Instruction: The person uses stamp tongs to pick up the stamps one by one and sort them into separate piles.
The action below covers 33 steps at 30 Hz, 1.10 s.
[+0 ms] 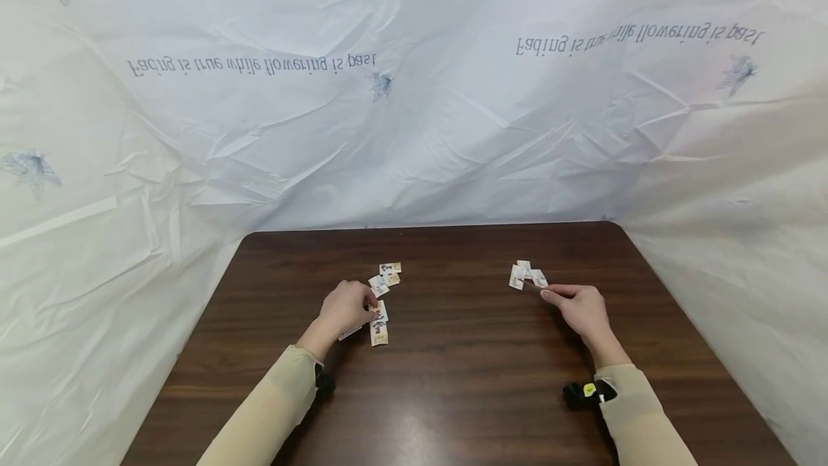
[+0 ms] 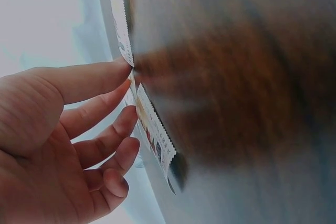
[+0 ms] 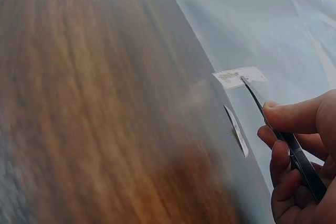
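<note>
My left hand (image 1: 346, 305) is low over the left side of the table, its thumb and index fingertips pinching the edge of a small postage stamp (image 1: 382, 310). Just below it lies another stamp (image 1: 379, 334). In the left wrist view, stamps with toothed edges (image 2: 156, 127) curl up a little beside the fingertips. My right hand (image 1: 582, 308) grips dark metal tweezers (image 3: 298, 156) between thumb and fingers. The tweezers' tip overlaps a pale stamp (image 3: 231, 78) in the right wrist view. A second stamp (image 3: 238, 132) lies nearer, seen almost edge-on.
Farther back on the left is a small group of stamps (image 1: 390, 268). Another stamp (image 1: 350, 333) shows partly behind the left wrist. Several stamps (image 1: 516, 277) cluster at the right. The dark wooden table (image 1: 453, 365) ends at a hanging white printed sheet (image 1: 427, 128).
</note>
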{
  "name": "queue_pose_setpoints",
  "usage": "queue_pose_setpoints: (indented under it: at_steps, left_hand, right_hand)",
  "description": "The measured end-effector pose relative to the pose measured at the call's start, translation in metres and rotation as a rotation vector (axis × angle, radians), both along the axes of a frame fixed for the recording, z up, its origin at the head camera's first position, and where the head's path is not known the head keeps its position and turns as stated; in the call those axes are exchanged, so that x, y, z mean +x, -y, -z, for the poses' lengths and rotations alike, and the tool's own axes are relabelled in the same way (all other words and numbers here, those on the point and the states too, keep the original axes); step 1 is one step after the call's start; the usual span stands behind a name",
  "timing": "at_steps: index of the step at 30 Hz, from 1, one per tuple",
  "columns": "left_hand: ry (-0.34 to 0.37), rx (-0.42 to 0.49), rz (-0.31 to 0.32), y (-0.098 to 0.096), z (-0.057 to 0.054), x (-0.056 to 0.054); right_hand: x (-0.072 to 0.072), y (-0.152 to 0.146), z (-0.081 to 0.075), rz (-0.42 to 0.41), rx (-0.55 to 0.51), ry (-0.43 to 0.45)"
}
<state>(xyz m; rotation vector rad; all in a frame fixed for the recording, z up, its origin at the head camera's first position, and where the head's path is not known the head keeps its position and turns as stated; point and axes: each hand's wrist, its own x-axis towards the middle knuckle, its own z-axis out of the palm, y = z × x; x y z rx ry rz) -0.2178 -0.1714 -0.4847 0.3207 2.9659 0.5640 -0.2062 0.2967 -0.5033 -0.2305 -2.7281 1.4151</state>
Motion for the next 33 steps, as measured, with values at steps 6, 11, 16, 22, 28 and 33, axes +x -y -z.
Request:
queue_pose_setpoints:
  at_steps: [6,11,16,22,28,33]
  left_hand:
    - [-0.001,0.001,-0.001,0.0012,0.0,0.0003]
    - [0.001,0.021,-0.004,0.0017,0.0008,0.0008]
    - [-0.004,0.026,-0.003,0.0018,0.0012,0.0008]
    - [-0.007,0.019,0.003,0.0013,0.0012,0.0008]
    - [-0.005,0.021,0.0,0.0009,-0.001,0.0011]
    - [-0.006,0.018,0.003,0.001,-0.0018,0.0009]
  right_hand:
    - [-0.0007,0.001,-0.0011,0.014,0.008,-0.001]
    - [-0.0014,0.0008,-0.0004,0.014,0.014,-0.001]
    - [-0.0019,0.0003,0.0013,0.017,0.022,0.007]
    - [-0.0025,-0.0007,0.0034,0.026,0.029,0.023]
    - [-0.003,-0.001,0.0037,0.031,0.036,0.02]
    - [-0.0015,-0.0027,0.0011,0.024,-0.011,0.037]
